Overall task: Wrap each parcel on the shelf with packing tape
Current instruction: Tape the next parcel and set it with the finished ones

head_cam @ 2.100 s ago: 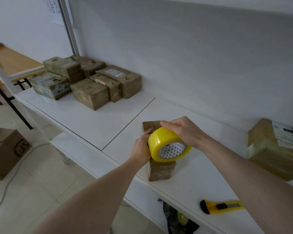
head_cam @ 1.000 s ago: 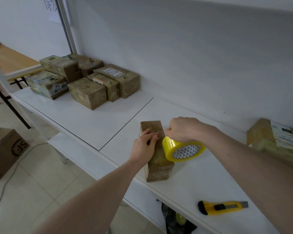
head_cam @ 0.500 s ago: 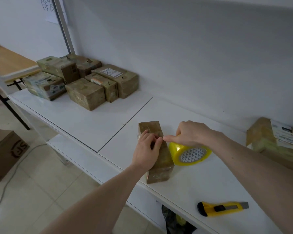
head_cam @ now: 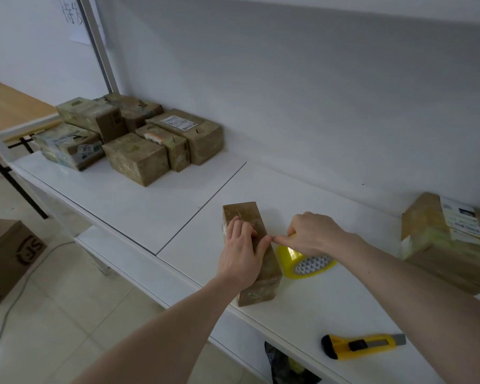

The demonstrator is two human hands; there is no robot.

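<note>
A small, long brown parcel (head_cam: 245, 213) lies near the front edge of the white shelf (head_cam: 155, 198). My left hand (head_cam: 240, 256) rests palm down on its top and presses it with the fingers laid flat. My right hand (head_cam: 312, 235) grips the yellow roll of packing tape (head_cam: 302, 263), which sits low on the shelf against the parcel's right side. The right index finger points left and meets my left thumb at the parcel's top right edge. Any tape drawn off the roll is too clear to make out.
Several taped parcels (head_cam: 136, 159) are stacked at the shelf's back left. A larger labelled parcel (head_cam: 449, 245) stands at the right. A yellow utility knife (head_cam: 360, 346) lies at the front edge. On the floor to the left is a cardboard box (head_cam: 9, 256); a black bag (head_cam: 286, 367) sits below.
My right hand brought the tape roll down from above the parcel to the shelf on its right side. My left hand shifted from the parcel's side onto its top.
</note>
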